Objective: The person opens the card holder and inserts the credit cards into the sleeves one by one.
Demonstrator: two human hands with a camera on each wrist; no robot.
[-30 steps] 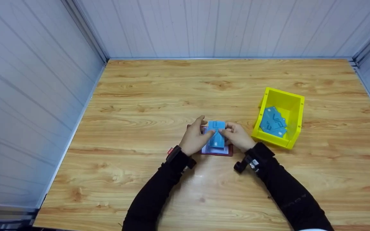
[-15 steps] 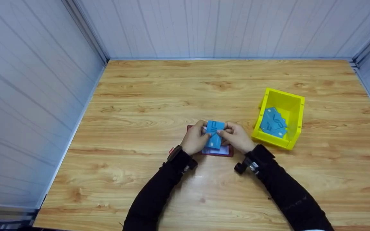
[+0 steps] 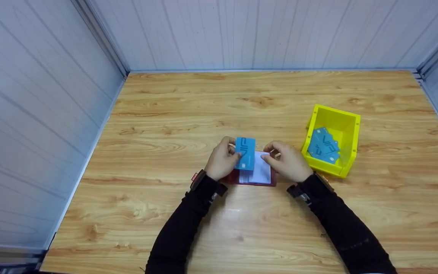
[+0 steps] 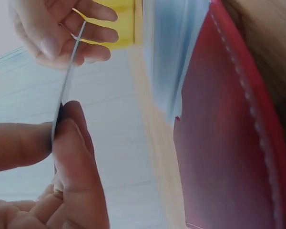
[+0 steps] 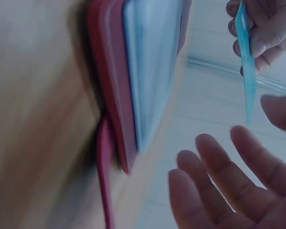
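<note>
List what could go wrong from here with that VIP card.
Only the left hand pinches the blue VIP card, above the open red card holder, so it could slip and drop. The holder's translucent sleeves lie close together, so a card edge might snag on them. The right hand is apart from the card, so it may not catch a slip.
</note>
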